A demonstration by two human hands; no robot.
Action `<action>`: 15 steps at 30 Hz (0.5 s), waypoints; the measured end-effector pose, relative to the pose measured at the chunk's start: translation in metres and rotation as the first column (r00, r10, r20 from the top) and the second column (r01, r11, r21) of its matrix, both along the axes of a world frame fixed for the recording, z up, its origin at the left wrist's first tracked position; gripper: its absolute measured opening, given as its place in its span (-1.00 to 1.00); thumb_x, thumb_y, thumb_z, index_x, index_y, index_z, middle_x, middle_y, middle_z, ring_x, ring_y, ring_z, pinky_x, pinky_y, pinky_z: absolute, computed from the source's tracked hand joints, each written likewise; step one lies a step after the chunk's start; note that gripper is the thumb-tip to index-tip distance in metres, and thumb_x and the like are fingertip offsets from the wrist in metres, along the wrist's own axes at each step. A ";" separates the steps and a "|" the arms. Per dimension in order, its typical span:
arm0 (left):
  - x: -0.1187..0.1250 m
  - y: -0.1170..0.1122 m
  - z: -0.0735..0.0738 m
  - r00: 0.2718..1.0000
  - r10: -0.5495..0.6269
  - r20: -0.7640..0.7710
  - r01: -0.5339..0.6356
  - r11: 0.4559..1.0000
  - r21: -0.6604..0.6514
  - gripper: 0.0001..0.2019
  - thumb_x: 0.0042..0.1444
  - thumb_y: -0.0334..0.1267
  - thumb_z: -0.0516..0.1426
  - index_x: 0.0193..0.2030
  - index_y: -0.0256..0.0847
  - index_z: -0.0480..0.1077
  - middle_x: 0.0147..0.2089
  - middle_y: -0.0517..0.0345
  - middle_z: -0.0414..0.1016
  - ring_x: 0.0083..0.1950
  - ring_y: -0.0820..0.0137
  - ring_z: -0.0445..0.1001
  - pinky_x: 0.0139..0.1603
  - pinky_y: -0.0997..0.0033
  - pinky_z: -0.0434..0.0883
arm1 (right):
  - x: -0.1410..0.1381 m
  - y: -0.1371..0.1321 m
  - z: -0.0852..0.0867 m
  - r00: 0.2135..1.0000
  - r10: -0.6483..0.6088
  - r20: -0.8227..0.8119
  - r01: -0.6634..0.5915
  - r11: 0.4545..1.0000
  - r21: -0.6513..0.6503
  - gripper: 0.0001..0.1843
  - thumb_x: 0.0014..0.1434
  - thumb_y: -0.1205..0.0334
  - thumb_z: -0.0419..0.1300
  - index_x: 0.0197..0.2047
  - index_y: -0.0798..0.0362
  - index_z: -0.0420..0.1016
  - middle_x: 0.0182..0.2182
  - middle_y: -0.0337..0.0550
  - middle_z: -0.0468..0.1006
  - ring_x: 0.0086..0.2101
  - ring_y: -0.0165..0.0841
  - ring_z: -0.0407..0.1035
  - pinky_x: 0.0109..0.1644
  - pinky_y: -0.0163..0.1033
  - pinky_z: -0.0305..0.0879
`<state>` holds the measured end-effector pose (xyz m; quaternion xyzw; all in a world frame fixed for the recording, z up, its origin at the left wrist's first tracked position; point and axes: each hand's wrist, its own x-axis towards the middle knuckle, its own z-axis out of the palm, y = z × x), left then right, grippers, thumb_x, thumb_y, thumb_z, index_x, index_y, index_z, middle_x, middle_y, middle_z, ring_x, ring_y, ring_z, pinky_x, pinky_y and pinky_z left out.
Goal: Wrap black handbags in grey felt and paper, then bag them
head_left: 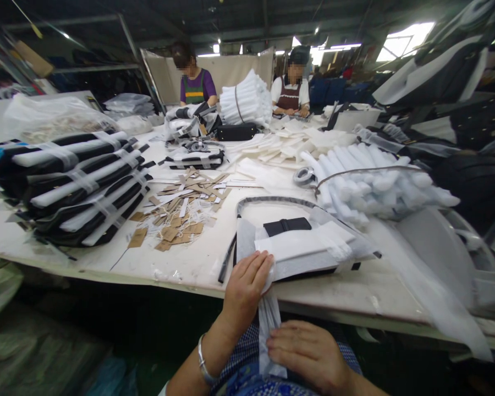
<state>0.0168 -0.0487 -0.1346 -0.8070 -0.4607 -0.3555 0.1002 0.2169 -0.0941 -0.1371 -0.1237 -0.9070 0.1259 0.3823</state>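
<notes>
My left hand lies flat with fingers stretched out on a grey and white bag piece at the table's near edge, pressing a white sheet of wrapping that hangs down over the edge. My right hand rests below the table edge on my lap, fingers together on the lower end of the same white sheet. A black strap lies across the bag piece.
A stack of black and white bag pieces stands at the left. Loose brown paper tags litter the middle of the table. Bundled white rolls lie at the right. Two people work at the far end.
</notes>
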 end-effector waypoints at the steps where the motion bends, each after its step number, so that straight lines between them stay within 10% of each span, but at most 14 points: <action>1: -0.001 0.000 0.000 1.000 -0.006 -0.002 0.006 1.000 -0.008 -0.54 0.30 -0.34 0.13 0.32 -0.29 0.25 0.23 -0.11 0.45 0.26 0.18 0.39 0.21 0.11 0.42 | 0.004 -0.001 0.001 1.000 -0.011 0.004 0.011 1.000 -0.029 -0.77 0.38 0.32 0.07 -0.01 0.14 0.52 -0.15 -0.06 0.68 0.00 -0.39 0.51 0.17 -0.25 0.40; 15: -0.001 0.005 0.008 0.998 -0.022 -0.056 0.020 0.999 -0.045 -0.43 0.27 -0.31 0.17 0.38 -0.25 0.14 0.28 -0.11 0.40 0.29 0.12 0.36 0.19 0.05 0.44 | 0.011 -0.010 -0.014 0.999 -0.047 0.014 0.048 0.999 -0.025 -0.75 0.38 0.32 0.04 -0.02 0.09 0.53 -0.19 -0.08 0.70 -0.04 -0.40 0.54 0.13 -0.26 0.43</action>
